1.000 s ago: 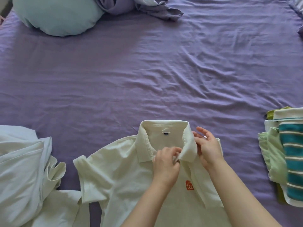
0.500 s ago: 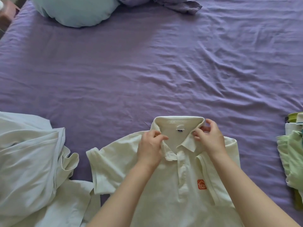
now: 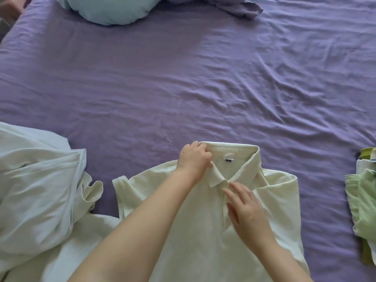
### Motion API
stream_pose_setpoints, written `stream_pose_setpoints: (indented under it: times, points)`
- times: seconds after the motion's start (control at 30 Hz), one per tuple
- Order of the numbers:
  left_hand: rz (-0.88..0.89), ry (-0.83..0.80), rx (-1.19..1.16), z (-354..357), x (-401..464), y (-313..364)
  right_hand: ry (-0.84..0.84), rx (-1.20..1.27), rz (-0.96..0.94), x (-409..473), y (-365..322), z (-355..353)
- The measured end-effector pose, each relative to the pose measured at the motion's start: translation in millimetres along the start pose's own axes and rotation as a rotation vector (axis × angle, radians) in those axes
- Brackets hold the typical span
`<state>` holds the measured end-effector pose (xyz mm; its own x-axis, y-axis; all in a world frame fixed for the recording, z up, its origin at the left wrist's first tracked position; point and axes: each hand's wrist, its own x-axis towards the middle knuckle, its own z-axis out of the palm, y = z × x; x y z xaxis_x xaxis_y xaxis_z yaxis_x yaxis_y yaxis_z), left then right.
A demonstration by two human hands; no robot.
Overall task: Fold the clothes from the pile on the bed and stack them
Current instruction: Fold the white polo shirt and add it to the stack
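I see the purple bed sheet (image 3: pixel 183 88) filling nearly the whole view, creased all over. The cream polo shirt (image 3: pixel 203 231) is my landmark: it lies front-up on the sheet at the near edge, collar pointing away from me, its lower part cut off by the bottom of the frame.

To the left of the shirt sits the pale unfolded pile (image 3: pixel 34 190), touching the shirt's left sleeve and running out of frame at the left and bottom. To the right of the shirt, well apart from it, the folded stack (image 3: pixel 364 200) of green and white pieces is cut by the right edge, so I cannot count its layers. Far beyond the shirt a pale blue pillow (image 3: pixel 109 9) and a crumpled purple cloth (image 3: pixel 234 7) are both clipped by the top edge.

My left forearm crosses the shirt's chest diagonally, and the left hand (image 3: pixel 193 159) has its fingers curled, gripping the left side of the collar (image 3: pixel 230 151). The right hand (image 3: pixel 246 212) lies flat, fingers straight, pressing on the button placket just below the collar. The small neck label is too small to read.
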<state>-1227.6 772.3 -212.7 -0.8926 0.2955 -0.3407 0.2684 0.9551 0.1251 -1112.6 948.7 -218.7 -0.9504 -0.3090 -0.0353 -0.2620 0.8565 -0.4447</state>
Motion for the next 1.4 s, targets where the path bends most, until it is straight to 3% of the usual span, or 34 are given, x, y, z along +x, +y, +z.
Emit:
stream_pose_setpoints:
  times: [0.17, 0.27, 0.43, 0.5, 0.57, 0.6, 0.67, 0.7, 0.77, 0.93, 1.1, 1.23, 1.4]
  points:
    - [-0.174, 0.134, -0.490, 10, -42, -4, -0.319, -0.224, 0.063, -4, -13, 9]
    - [-0.250, 0.242, -0.417, 19, -85, -28, -0.348, -0.227, 0.125, -4, -22, 16]
    - [-0.639, 0.132, -0.320, 35, -149, -92, -0.437, -0.335, 0.233, -4, -46, 27]
    - [-0.697, 0.087, -0.305, 35, -162, -109, -0.320, -0.202, 0.282, 4, -53, 24]
    - [-0.609, 0.139, -0.212, 33, -164, -111, -0.133, -0.116, 0.256, 16, -44, 17]
    - [-0.481, 0.216, -0.203, 31, -160, -104, -0.094, -0.127, 0.238, 21, -37, 12]
    - [-0.112, 0.295, -0.320, 27, -144, -75, -0.177, -0.214, 0.210, 30, -23, 4]
    - [0.040, 0.247, -0.357, 26, -135, -55, -0.235, -0.255, 0.191, 34, -16, 1]
    - [0.179, 0.090, -0.332, 28, -115, -14, -0.308, -0.286, 0.133, 39, -7, -4]
    - [0.234, -0.112, -0.095, 49, -78, 30, -0.263, -0.262, 0.078, 48, 12, -7]
    - [0.077, 0.066, -0.079, 56, -71, 24, -0.105, -0.035, 0.067, 40, 24, -13]
    - [0.111, 0.323, -0.064, 39, -62, 24, -0.039, 0.046, 0.039, 34, 24, -17]
    - [0.070, 0.232, -0.186, 42, -35, 35, 0.006, 0.056, -0.013, 32, 26, -22]
